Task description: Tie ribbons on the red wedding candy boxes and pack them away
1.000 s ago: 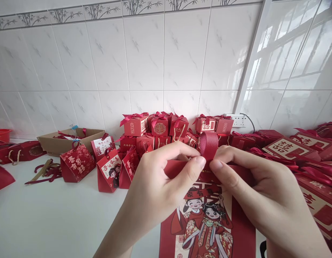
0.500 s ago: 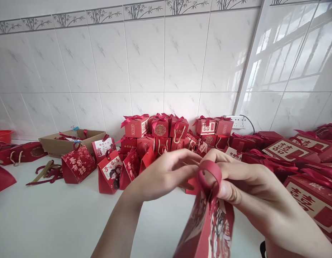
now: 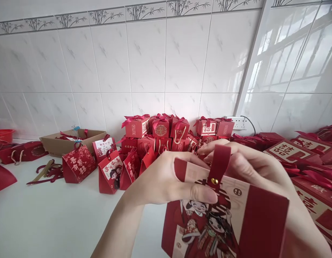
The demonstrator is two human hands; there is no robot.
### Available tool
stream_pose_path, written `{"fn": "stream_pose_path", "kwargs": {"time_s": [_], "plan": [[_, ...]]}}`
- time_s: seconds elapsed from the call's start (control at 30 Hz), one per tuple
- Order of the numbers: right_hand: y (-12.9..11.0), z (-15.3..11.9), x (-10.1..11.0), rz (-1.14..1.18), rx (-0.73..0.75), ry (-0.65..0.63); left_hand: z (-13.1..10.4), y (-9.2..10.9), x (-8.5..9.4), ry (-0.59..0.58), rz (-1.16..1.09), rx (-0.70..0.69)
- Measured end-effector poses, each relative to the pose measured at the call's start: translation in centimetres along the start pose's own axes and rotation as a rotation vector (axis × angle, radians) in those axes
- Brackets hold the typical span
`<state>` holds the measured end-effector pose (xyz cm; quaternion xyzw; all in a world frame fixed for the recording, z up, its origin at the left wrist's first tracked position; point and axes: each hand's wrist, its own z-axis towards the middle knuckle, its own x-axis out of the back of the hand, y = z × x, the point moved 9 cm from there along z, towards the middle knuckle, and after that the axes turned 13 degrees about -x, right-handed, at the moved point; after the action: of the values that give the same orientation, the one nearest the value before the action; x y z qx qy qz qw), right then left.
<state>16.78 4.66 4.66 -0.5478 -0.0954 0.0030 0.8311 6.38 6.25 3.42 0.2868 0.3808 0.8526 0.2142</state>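
A red gift box point(image 3: 265, 218) with a cartoon couple printed on its front is held up close, above the white table. From its top rises a dark red strap loop point(image 3: 222, 161), fixed by a small gold stud point(image 3: 214, 181). My left hand point(image 3: 168, 179) grips the box's upper left edge, its thumb flat on the printed front just below the stud. Behind the box and the loop, my right hand point(image 3: 254, 165) holds the top and right side; most of its fingers are hidden.
Small red boxes point(image 3: 160, 129) with bows are stacked by the tiled wall. Several tent-shaped boxes point(image 3: 110, 172) stand left of centre, near loose straps point(image 3: 49, 172) and a cardboard tray point(image 3: 51, 145). More boxes point(image 3: 287, 150) lie at right, below a power strip point(image 3: 240, 123).
The box has turned so its printed front faces me. My left hand has come onto the box, thumb across the front; my right hand has shifted behind the strap loop.
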Motion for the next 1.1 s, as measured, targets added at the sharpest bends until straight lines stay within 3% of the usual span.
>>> {"fn": "stream_pose_path", "kwargs": {"time_s": [0.1, 0.2, 0.33, 0.5, 0.73, 1.1], "plan": [[0.5, 0.0, 0.6, 0.148, -0.061, -0.019, -0.3, 1.0, 1.3, 0.124, 0.193, -0.045], [0.4, -0.2, 0.9, 0.134, -0.087, 0.039, -0.6, 2.0, 2.3, 0.255, 0.321, -0.070], [-0.1, -0.6, 1.1, -0.019, -0.068, 0.169, -0.9, 2.0, 2.2, 0.255, 0.307, -0.007], [-0.3, -0.6, 0.1, -0.208, -0.028, 0.113, -1.2, 1.4, 2.6, 0.313, 0.122, -0.024], [-0.2, -0.4, -0.4, -0.330, -0.021, 0.016, -1.4, 2.0, 3.3, 0.429, 0.234, -0.089], [-0.5, -0.8, 0.1, -0.364, -0.051, 0.068, -1.5, 2.8, 3.0, 0.526, 0.254, -0.091]]}}
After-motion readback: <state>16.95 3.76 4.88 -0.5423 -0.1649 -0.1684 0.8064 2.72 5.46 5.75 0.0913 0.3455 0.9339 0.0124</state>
